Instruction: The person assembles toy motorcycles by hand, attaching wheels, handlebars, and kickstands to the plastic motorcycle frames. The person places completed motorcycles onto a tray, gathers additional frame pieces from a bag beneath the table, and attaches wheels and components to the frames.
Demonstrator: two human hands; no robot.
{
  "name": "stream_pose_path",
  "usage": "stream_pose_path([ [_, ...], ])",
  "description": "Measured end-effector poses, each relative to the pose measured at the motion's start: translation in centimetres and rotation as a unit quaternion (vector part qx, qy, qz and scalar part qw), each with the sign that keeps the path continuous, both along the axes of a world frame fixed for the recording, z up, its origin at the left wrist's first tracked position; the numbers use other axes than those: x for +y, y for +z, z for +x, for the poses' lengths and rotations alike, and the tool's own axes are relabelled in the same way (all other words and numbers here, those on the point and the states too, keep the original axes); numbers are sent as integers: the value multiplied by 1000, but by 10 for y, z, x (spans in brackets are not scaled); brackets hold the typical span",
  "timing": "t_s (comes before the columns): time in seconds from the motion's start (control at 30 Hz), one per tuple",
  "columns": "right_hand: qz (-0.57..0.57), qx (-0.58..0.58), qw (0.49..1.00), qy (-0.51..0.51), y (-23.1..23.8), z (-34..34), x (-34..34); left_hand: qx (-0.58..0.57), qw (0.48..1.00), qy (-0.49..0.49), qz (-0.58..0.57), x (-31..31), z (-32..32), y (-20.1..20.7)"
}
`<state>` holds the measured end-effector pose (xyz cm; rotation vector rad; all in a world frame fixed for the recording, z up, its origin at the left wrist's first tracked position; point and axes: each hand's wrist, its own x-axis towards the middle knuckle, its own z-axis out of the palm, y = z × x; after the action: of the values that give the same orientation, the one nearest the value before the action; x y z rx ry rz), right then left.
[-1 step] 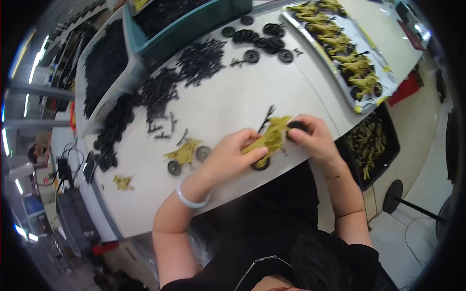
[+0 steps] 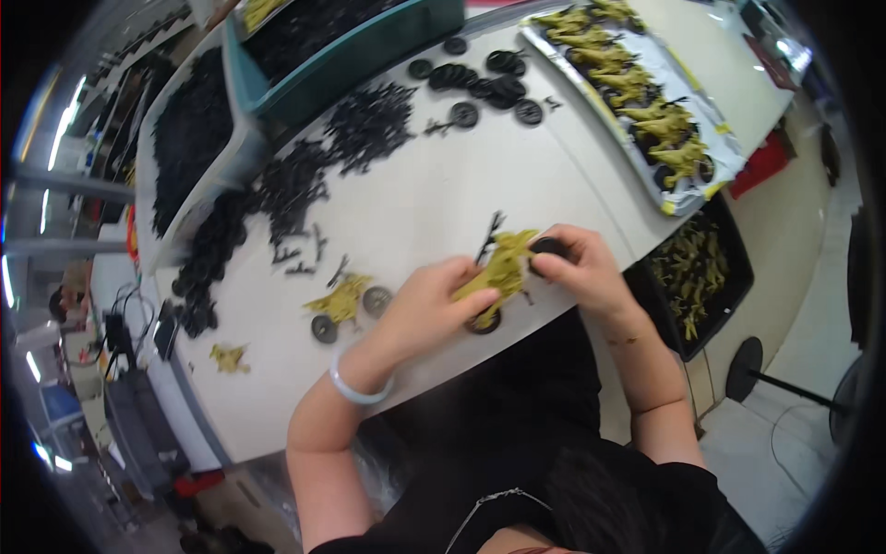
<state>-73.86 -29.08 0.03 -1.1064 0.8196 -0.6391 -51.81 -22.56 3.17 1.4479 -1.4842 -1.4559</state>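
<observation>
My left hand (image 2: 440, 300) is closed round a yellow-green toy motorcycle body (image 2: 499, 277), held just above the table's near edge. A black handlebar-like piece (image 2: 490, 233) sticks up from the body, and a dark wheel (image 2: 484, 320) sits at its lower end. Between thumb and fingers, my right hand (image 2: 583, 268) pinches a black wheel (image 2: 550, 247) against the body's other end. Whether that wheel is seated is hidden by the fingers. Left of my left hand, another toy motorcycle (image 2: 341, 299) with two wheels rests on the table, and a loose yellow-green piece (image 2: 230, 358) lies farther left.
Small black parts (image 2: 369, 125) and loose wheels (image 2: 489, 85) are heaped across the table's far side. Behind them stand a teal bin (image 2: 346, 57) and a pale bin (image 2: 208, 198). A tray (image 2: 577, 113) of toys lies far right, above a black crate (image 2: 741, 277) of yellow-green parts.
The whole view has shifted slightly, so the table's things sit a little farther left. Both hands keep their hold on the motorcycle body and wheel.
</observation>
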Motion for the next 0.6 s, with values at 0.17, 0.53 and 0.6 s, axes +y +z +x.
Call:
stream_pose_path([
  [0.17,-70,42,996,46,5,-12,-4,-113,993,-31,4,6,-4,21],
  [0.53,-219,25,971,-92,55,-75,-101,157,984,24,87,4,0,2],
  [0.6,-217,12,954,-208,74,-97,-162,132,986,-3,97,4,-2,-10],
])
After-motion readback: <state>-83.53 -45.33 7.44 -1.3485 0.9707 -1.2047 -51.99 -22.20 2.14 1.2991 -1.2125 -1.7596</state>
